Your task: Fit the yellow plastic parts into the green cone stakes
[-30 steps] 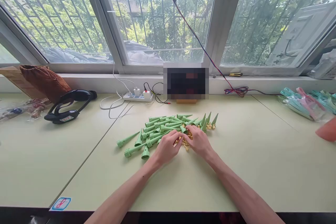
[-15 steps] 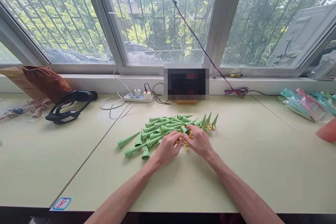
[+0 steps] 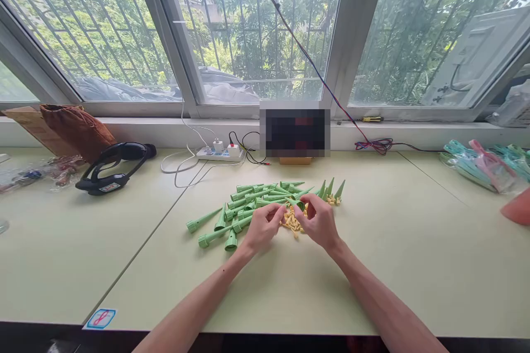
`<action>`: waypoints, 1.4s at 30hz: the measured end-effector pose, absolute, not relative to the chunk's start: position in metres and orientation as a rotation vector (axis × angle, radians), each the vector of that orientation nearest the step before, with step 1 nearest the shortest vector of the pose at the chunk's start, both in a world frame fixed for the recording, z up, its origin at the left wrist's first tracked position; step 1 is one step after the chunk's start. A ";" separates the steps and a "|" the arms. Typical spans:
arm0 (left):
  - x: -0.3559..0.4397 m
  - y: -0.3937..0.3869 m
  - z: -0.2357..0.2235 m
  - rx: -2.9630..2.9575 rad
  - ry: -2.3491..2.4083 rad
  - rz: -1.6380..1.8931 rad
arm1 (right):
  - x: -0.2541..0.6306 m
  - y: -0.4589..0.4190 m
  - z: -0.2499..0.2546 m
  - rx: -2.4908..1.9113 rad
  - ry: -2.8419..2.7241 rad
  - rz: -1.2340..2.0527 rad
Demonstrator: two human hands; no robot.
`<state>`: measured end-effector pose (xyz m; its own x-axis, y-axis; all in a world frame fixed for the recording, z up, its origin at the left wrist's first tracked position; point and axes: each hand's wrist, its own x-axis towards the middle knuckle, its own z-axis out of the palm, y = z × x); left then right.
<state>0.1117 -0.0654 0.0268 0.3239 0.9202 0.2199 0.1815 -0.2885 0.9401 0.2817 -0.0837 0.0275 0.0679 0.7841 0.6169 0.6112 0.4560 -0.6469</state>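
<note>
My left hand (image 3: pixel 264 226) is closed at the front of a heap of green plastic watering spikes (image 3: pixel 215 236), thumb and fingers brought together. Whatever is in that pinch is too small to make out. To its right, my right hand (image 3: pixel 321 224) curls its thumb and fingers about the wide end of a green spike (image 3: pixel 295 203), partly hidden by the fingers. Below and between both hands lies a pile of small yellow plastic pieces (image 3: pixel 293 224). Several green cones (image 3: pixel 330 187) stand upright just beyond my right hand, with yellow bits at their bases.
A black headset (image 3: pixel 116 171) and a brown drawstring bag (image 3: pixel 78 132) lie at the left. Behind the heap are a white power strip (image 3: pixel 221 153) and a blurred dark screen (image 3: pixel 296 129). Bagged teal and pink items (image 3: pixel 484 162) sit at the right.
My hands have drawn slightly apart. The right hand has shifted a little to the right and its fingers have lifted, showing more of the yellow pieces.
</note>
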 end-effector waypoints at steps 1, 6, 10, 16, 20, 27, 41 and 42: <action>0.112 -0.065 0.028 1.647 0.978 1.032 | 0.281 -0.084 0.027 -1.205 -1.636 0.210; 0.111 -0.064 0.032 1.539 0.862 0.937 | 0.279 -0.087 0.025 -1.081 -1.794 0.284; 0.111 -0.065 0.033 1.541 0.804 0.922 | 0.278 -0.087 0.024 -1.066 -1.860 0.330; 0.112 -0.070 0.039 1.560 0.767 0.905 | 0.278 -0.087 0.023 -1.046 -1.866 0.373; 0.112 -0.070 0.041 1.502 0.707 0.906 | 0.279 -0.086 0.023 -1.037 -1.866 0.391; 0.109 -0.069 0.039 1.403 0.611 0.858 | 0.280 -0.086 0.024 -0.986 -1.846 0.408; 0.113 -0.069 0.035 1.560 0.768 0.873 | 0.280 -0.084 0.021 -1.014 -1.874 0.357; 0.113 -0.069 0.035 1.557 0.764 0.874 | 0.280 -0.083 0.021 -1.014 -1.873 0.364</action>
